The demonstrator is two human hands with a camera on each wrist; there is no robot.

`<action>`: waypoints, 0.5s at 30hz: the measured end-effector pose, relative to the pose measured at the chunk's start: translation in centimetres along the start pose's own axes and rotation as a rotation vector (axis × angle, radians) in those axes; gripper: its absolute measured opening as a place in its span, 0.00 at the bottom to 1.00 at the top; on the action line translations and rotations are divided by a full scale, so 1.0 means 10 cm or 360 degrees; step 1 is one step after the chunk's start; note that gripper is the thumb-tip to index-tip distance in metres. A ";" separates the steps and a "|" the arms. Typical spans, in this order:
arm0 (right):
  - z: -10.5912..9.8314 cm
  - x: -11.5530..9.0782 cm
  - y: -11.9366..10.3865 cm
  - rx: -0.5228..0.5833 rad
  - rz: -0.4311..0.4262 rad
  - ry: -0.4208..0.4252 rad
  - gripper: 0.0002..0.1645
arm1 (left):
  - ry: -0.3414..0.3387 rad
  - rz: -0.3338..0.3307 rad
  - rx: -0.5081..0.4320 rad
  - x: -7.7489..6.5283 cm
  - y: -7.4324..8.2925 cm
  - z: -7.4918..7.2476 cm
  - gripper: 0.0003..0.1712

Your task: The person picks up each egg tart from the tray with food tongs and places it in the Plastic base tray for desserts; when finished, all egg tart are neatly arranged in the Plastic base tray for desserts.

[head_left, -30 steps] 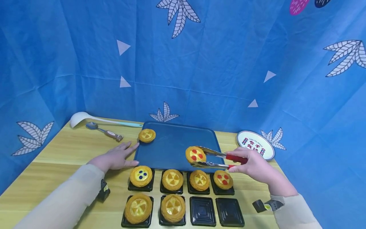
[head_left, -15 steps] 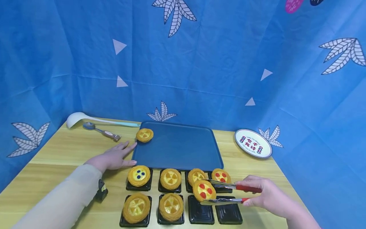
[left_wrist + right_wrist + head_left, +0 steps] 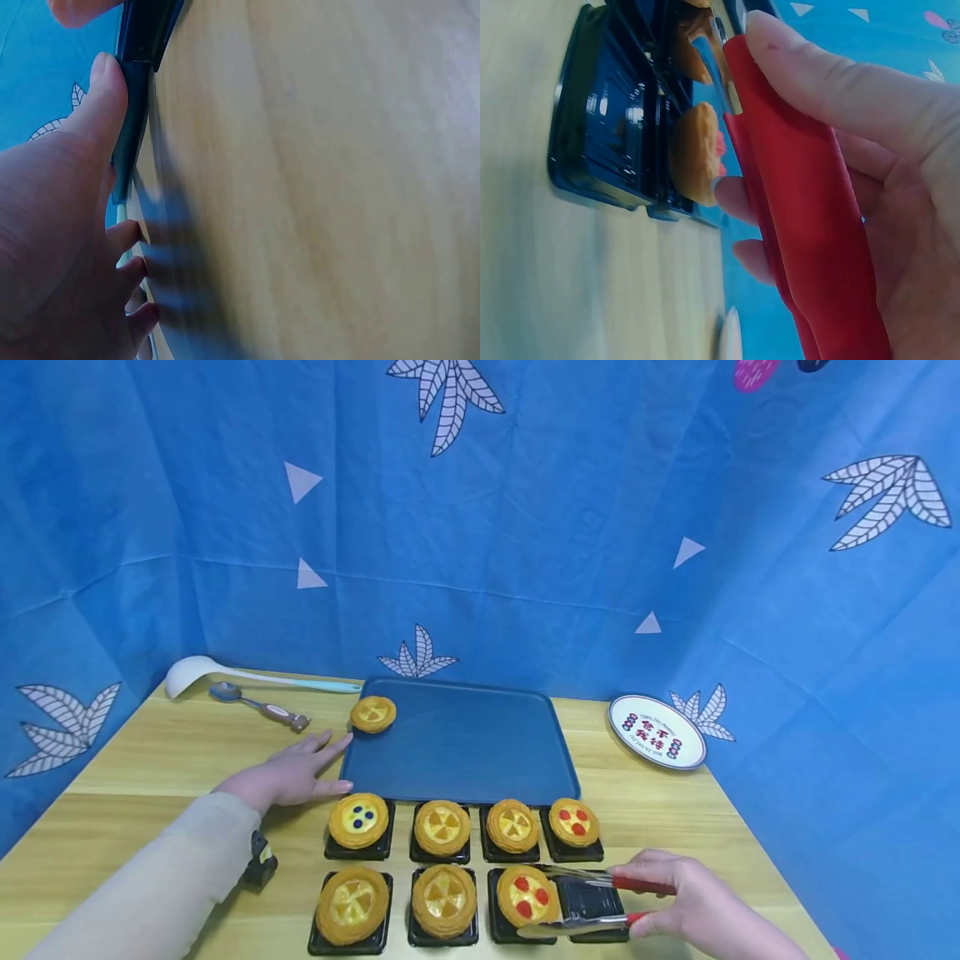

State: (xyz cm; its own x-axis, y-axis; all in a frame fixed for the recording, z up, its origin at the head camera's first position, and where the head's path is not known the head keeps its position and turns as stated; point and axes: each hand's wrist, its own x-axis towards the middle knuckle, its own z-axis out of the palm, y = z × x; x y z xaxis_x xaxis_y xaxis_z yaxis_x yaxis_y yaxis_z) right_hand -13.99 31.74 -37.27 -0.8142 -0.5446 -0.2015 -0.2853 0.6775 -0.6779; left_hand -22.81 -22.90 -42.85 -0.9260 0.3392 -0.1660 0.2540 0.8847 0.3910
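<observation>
My right hand (image 3: 678, 897) grips red-handled metal tongs (image 3: 630, 885), thumb and fingers curled round the handles (image 3: 802, 202) in the right wrist view. Between the tongs' tips sits an egg tart with red toppings (image 3: 525, 895), over the third black holder (image 3: 495, 928) of the front row. To its right the fourth holder (image 3: 588, 900) bears no tart, and the tongs cross over it. Fingers spread, my left hand (image 3: 292, 772) lies at the left edge of the dark blue tray (image 3: 465, 743). In the left wrist view its thumb (image 3: 111, 82) touches the tray's side (image 3: 133, 120).
A plain tart (image 3: 372, 714) sits in the tray's far left corner. Several tarts in black holders line the tray's near side. A white ladle (image 3: 225, 670) and a spoon (image 3: 258, 703) lie at back left; an oval plate (image 3: 657, 732) stands at back right.
My right hand has brought the tongs and the red-topped tart from above the tray down toward me, onto the third front holder. The left hand stays at the tray's edge.
</observation>
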 end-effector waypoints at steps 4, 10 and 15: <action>0.03 0.02 -0.01 0.0052 0.0051 -0.0044 0.35 | 0.0014 0.0021 -0.0020 0.02 -0.05 0.03 0.54; -0.02 0.00 -0.05 0.0054 0.0023 0.0008 0.39 | 0.0030 0.0043 -0.0031 0.03 -0.07 0.05 0.54; -0.16 0.08 -0.21 -0.0118 -0.0211 0.0239 0.41 | 0.0012 0.0001 -0.0007 0.02 -0.04 0.03 0.53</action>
State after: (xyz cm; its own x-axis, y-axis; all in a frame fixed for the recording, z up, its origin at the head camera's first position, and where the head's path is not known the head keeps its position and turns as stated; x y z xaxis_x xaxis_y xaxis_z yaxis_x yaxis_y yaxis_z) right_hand -14.86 30.64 -34.90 -0.8317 -0.5552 -0.0027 -0.4267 0.6424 -0.6367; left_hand -23.04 -23.07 -43.26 -0.9278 0.3376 -0.1590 0.2535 0.8829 0.3954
